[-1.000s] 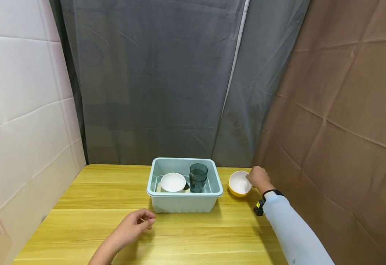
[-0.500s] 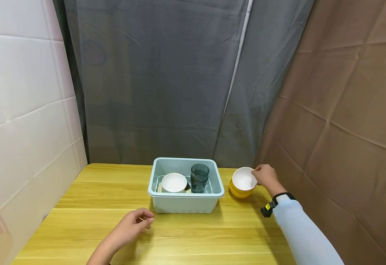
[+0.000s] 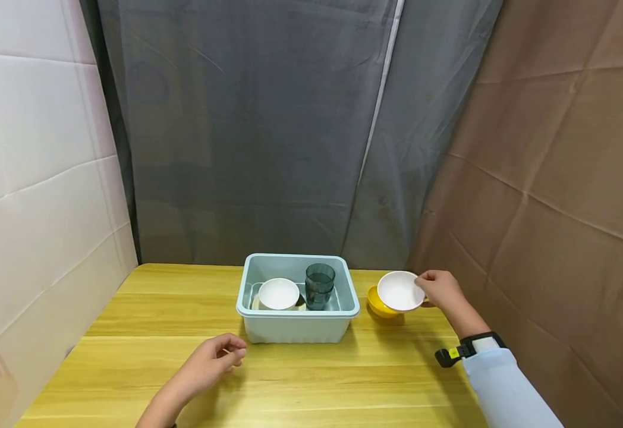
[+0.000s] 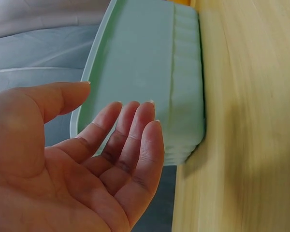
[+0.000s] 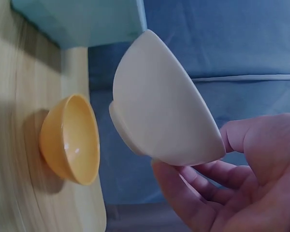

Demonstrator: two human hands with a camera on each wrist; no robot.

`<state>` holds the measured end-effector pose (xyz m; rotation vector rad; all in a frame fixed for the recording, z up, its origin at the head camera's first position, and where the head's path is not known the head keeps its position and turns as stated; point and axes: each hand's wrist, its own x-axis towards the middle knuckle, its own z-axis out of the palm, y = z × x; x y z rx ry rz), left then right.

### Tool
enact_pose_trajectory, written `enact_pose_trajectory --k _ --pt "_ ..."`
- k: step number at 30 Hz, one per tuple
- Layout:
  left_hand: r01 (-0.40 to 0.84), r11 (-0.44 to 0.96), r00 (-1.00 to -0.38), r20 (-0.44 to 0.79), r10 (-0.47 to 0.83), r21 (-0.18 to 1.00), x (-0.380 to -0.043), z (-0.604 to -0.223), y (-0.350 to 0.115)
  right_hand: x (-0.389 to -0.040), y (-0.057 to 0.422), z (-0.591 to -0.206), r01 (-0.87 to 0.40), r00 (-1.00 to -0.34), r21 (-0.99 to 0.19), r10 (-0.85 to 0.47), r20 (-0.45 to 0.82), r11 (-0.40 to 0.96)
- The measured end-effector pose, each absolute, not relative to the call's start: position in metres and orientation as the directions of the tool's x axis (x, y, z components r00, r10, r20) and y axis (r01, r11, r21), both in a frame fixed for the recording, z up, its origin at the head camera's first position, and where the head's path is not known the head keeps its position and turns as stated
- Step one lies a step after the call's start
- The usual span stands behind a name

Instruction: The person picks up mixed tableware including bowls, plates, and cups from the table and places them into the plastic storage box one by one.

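Note:
My right hand point(image 3: 442, 289) pinches the rim of a white bowl point(image 5: 159, 101) between thumb and fingers. The bowl is tilted and held above the table, its inside facing me in the head view. Beside and below it stands a yellow bowl point(image 5: 72, 140), upright on the wood, partly covered by the white one in the head view. My left hand point(image 3: 212, 364) holds nothing; its fingers are relaxed and slightly bent, palm facing the light blue tub point(image 4: 135, 63). Inside that tub sit another white bowl point(image 3: 279, 294) and dark clear stacked cups point(image 3: 320, 286).
The wooden table point(image 3: 301, 386) carries everything. A grey curtain point(image 3: 247, 131) hangs behind its far edge, a brown cloth point(image 3: 557, 178) on the right and a white cloth point(image 3: 38, 148) on the left. The tub's near wall stands just beyond the left hand.
My right hand has lifted the white bowl out of the yellow bowl and moved it to the right, tilting it. The left hand has stayed nearly still.

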<state>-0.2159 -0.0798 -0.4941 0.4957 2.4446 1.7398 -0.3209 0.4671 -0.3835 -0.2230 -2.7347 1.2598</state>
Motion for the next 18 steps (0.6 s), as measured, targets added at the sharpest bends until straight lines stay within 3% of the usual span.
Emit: enact_pose_trajectory --k 18 --pt "0.204 0.325 -0.954 0.113 0.277 0.923 -0.216 -0.479 -0.09 -0.261 0.424 -0.383 -0.015 -1.0 -0.877 0.005 0.02 0.48"
